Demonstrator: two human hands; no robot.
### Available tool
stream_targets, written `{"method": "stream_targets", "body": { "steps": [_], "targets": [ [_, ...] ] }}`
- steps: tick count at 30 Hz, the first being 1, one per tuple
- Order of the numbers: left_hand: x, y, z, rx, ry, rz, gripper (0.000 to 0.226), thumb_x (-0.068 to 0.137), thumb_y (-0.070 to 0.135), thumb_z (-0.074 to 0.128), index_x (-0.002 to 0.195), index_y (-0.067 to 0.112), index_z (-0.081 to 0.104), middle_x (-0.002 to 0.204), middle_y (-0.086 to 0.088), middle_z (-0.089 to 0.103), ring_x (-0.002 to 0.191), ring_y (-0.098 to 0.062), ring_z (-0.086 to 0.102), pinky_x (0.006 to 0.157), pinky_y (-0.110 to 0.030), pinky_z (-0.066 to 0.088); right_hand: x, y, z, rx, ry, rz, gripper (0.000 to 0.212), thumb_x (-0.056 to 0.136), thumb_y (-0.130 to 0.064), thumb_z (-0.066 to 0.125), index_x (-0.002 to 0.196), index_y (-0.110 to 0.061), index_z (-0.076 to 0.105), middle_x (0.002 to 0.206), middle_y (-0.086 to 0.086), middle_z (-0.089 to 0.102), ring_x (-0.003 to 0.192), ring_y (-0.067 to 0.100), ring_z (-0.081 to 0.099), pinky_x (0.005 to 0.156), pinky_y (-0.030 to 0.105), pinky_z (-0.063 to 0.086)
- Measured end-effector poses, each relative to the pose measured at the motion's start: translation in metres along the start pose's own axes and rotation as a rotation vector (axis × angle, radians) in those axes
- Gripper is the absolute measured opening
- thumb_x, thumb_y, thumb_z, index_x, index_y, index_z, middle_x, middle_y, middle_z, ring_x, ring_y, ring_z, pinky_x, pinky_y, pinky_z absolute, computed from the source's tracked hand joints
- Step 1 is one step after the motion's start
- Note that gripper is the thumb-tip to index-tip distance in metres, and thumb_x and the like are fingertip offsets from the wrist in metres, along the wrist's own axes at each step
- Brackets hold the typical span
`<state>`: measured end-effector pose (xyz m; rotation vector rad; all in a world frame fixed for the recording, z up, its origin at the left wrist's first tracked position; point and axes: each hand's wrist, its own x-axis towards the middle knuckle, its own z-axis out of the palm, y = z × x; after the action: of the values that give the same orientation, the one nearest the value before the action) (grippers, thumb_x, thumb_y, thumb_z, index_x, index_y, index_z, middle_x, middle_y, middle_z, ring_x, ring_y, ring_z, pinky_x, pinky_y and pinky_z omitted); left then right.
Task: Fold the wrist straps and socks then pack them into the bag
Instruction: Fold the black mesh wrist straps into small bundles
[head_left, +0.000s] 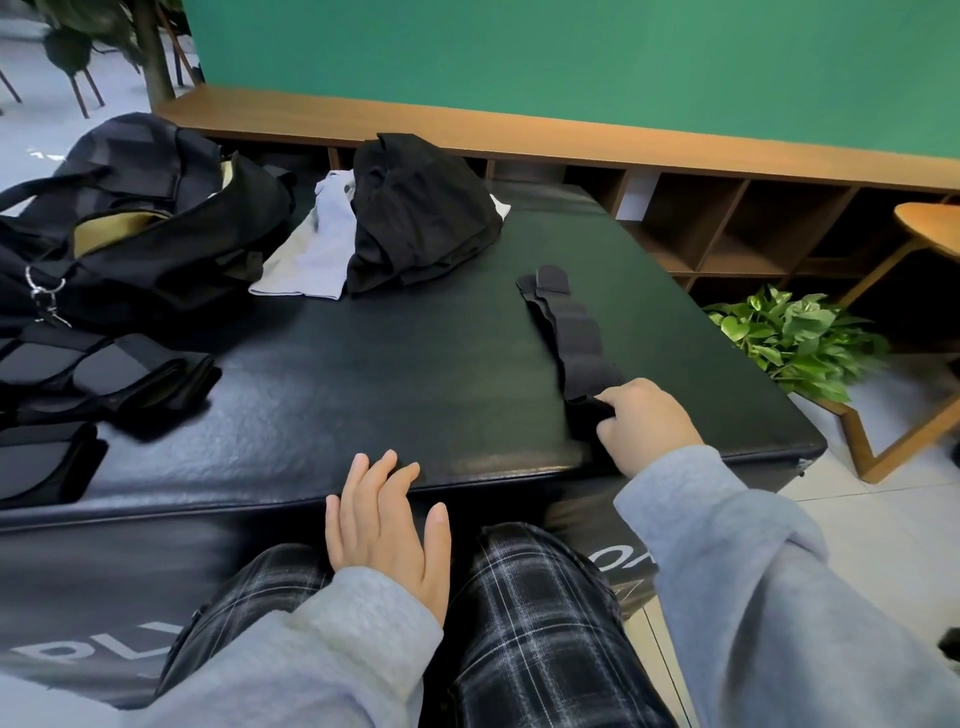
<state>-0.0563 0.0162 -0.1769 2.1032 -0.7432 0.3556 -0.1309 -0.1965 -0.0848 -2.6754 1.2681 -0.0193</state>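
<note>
A long black wrist strap (569, 332) lies stretched out on the right side of the black padded bench (363, 374). My right hand (647, 426) grips the strap's near end with curled fingers. My left hand (387, 525) hovers at the bench's front edge, fingers straight and holding nothing. An open black duffel bag (135, 228) with a tan lining sits at the far left. Beside it lie light grey socks (311, 249) and a heap of black cloth (421, 218). Folded black straps (109, 379) lie at the left edge.
A wooden shelf unit (727, 223) runs along the green wall behind the bench. A potted green plant (795, 338) and a wooden stool (930, 228) stand on the floor to the right. My legs in plaid trousers (519, 623) are below the bench front.
</note>
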Motion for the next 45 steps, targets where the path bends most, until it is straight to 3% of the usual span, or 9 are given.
{"method": "stream_targets", "body": {
  "steps": [5,10,22,26,30,32,34,41,45],
  "targets": [
    [0.0,0.0,0.0,0.001,-0.003,0.002,0.037,0.086,0.035,0.034,0.118,0.019,0.044,0.132,-0.007,0.05,0.136,-0.013,0.018,0.113,-0.027,-0.002,-0.001,0.007,0.003,0.22,0.129,-0.013,0.031,0.091,-0.007,0.052,0.115,-0.019,0.068,0.12,0.004,0.06,0.104,0.026,0.057,0.085,0.027,0.043],
    [0.001,0.002,-0.001,-0.006,-0.006,0.001,0.037,0.085,0.034,0.035,0.118,0.019,0.045,0.131,-0.007,0.05,0.134,-0.018,0.022,0.113,-0.027,-0.003,-0.023,-0.007,0.006,0.459,0.446,-0.009,0.029,0.093,-0.006,0.051,0.119,-0.011,0.063,0.127,0.001,0.059,0.119,0.018,0.051,0.095,0.013,0.028],
    [0.0,0.001,-0.003,-0.021,-0.006,0.0,0.037,0.084,0.035,0.037,0.117,0.019,0.044,0.13,-0.006,0.051,0.134,-0.018,0.024,0.113,-0.027,-0.002,-0.056,-0.056,0.036,0.541,0.247,-0.259,0.047,0.096,-0.008,0.046,0.142,-0.011,0.039,0.153,-0.006,0.028,0.14,0.007,0.026,0.099,-0.003,0.006],
    [0.002,0.003,-0.004,-0.051,-0.002,0.017,0.037,0.083,0.034,0.04,0.117,0.02,0.045,0.128,-0.004,0.053,0.132,-0.016,0.03,0.114,-0.028,-0.003,-0.063,-0.064,0.045,0.45,0.16,-0.331,0.051,0.099,-0.011,0.041,0.148,-0.015,0.027,0.157,-0.01,0.013,0.144,0.01,0.016,0.114,0.015,0.01],
    [0.007,0.003,-0.008,-0.081,-0.011,0.067,0.04,0.084,0.033,0.041,0.122,0.02,0.044,0.129,-0.002,0.053,0.13,-0.011,0.034,0.115,-0.027,-0.002,-0.067,-0.065,0.053,0.375,0.117,-0.422,0.049,0.101,-0.016,0.036,0.148,-0.018,0.024,0.155,-0.012,0.012,0.134,-0.007,0.006,0.111,0.013,-0.001],
    [0.011,0.004,-0.009,-0.093,-0.015,0.109,0.041,0.084,0.032,0.042,0.124,0.022,0.044,0.13,0.002,0.051,0.128,-0.009,0.037,0.115,-0.026,0.0,-0.068,-0.07,0.055,0.365,0.171,-0.448,0.045,0.096,-0.023,0.039,0.138,-0.013,0.046,0.149,-0.002,0.036,0.131,0.0,0.032,0.115,0.026,0.021],
    [0.017,0.003,-0.01,-0.103,-0.025,0.144,0.041,0.084,0.032,0.043,0.124,0.024,0.044,0.129,0.006,0.049,0.126,-0.008,0.039,0.115,-0.026,0.002,-0.067,-0.07,0.061,0.397,0.287,-0.46,0.042,0.086,-0.029,0.042,0.117,-0.014,0.065,0.125,0.002,0.063,0.112,0.012,0.055,0.095,0.036,0.046],
    [0.036,0.0,-0.011,-0.117,-0.119,0.187,0.028,0.089,0.035,0.038,0.117,0.033,0.046,0.123,0.02,0.047,0.126,-0.001,0.038,0.115,-0.025,0.002,-0.07,-0.067,0.057,0.455,0.237,-0.32,0.03,0.098,-0.03,0.045,0.125,-0.026,0.054,0.12,-0.002,0.049,0.11,0.017,0.041,0.09,0.017,0.023],
    [0.046,0.006,-0.009,-0.075,-0.188,0.152,0.027,0.092,0.032,0.048,0.119,0.031,0.048,0.119,0.018,0.056,0.125,0.0,0.042,0.115,-0.025,0.001,-0.065,-0.069,0.059,0.557,0.252,-0.267,0.03,0.096,-0.028,0.048,0.122,-0.014,0.053,0.114,0.005,0.052,0.104,0.025,0.048,0.094,0.03,0.035]
  ]
}}
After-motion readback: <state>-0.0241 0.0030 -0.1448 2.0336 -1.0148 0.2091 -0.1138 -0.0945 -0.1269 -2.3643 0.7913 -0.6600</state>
